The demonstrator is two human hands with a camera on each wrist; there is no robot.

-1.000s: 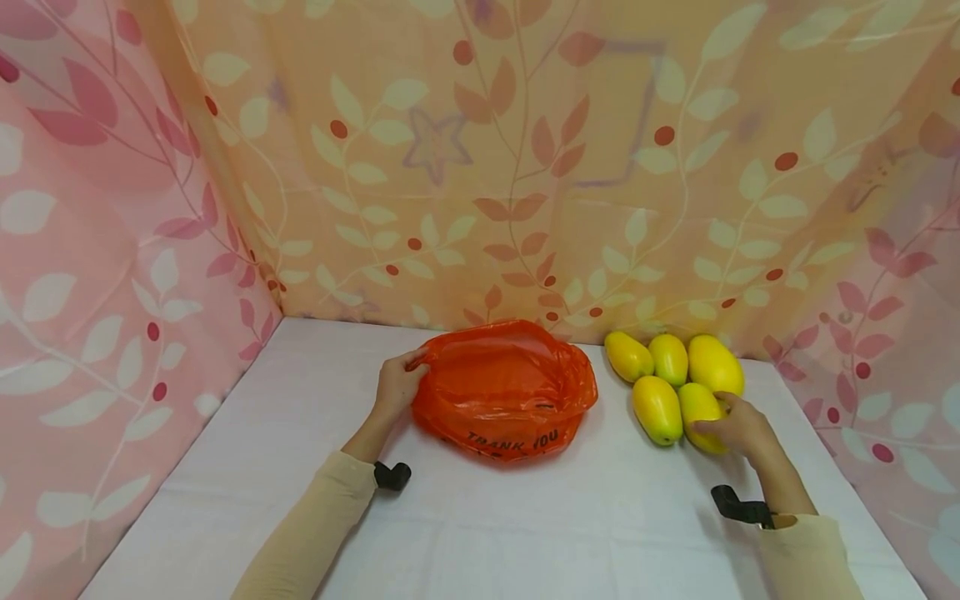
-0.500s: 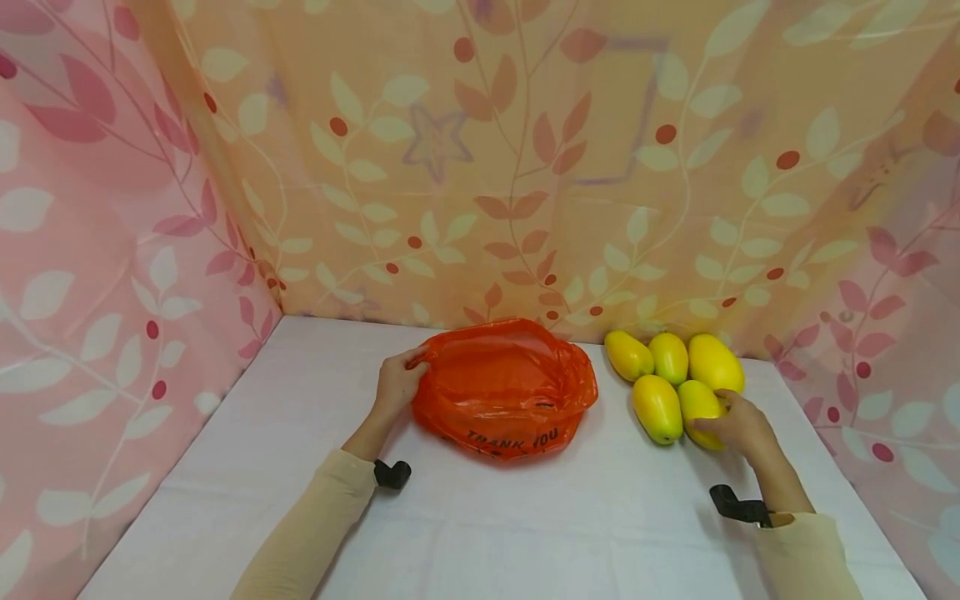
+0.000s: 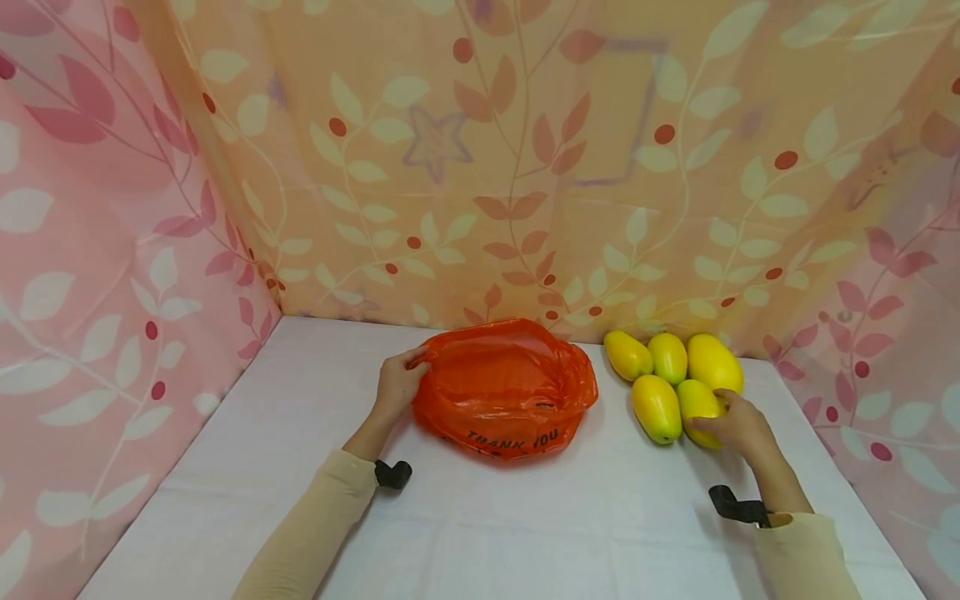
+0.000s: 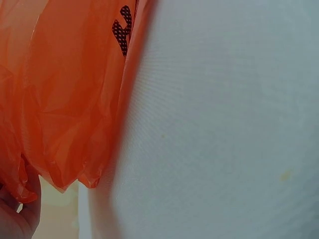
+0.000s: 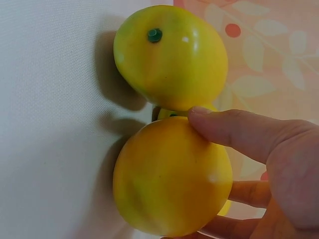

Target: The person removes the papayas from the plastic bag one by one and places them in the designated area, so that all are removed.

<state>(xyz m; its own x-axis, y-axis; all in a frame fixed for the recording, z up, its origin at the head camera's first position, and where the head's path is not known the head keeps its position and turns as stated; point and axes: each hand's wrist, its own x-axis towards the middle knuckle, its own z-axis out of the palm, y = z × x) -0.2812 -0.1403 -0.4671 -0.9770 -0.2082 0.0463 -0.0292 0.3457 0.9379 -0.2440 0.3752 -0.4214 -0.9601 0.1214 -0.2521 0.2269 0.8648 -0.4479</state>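
Observation:
An orange-red plastic bag (image 3: pixel 495 379) with "THANK YOU" printed in black sits mid-table, its mouth spread wide. My left hand (image 3: pixel 397 385) pinches the bag's left rim between thumb and fingers; the left wrist view shows the film gathered in that hand (image 4: pixel 22 214). On the right side, several yellow-green mangoes lie in a cluster. My right hand (image 3: pixel 742 427) has thumb and fingers around the front right mango (image 3: pixel 700 408). In the right wrist view that mango (image 5: pixel 172 179) is gripped from the side, and a neighbouring mango (image 5: pixel 172 55) with a green stem lies beside it.
A white cloth covers the table (image 3: pixel 525 533). Patterned curtains (image 3: pixel 480 167) rise along its back and both sides. Other mangoes (image 3: pixel 667 358) lie against the back edge, right of the bag. Black camera mounts (image 3: pixel 738 506) stick out from both wrists.
Almost nothing moves. The front right mango in my right hand has shifted very slightly toward the back, while my left hand and the bag stay in place.

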